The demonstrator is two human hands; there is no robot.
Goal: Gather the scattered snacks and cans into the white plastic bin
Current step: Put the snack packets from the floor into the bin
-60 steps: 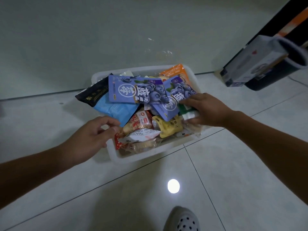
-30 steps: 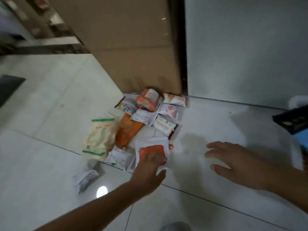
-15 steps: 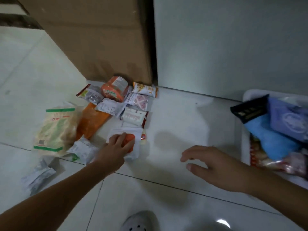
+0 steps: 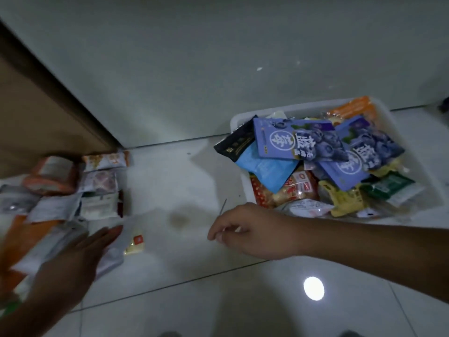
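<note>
My left hand [image 4: 73,266] lies flat, fingers straight, over a pale packet [image 4: 114,254] at the lower left, beside the loose snack pile [image 4: 97,186] on the floor [image 4: 182,276]. My right hand [image 4: 252,229] hangs loosely curled and empty mid-frame. The white plastic bin [image 4: 245,115] at right is heaped, with a black pouch [image 4: 233,144] overhanging its rim, so added packets may slide off.
</note>
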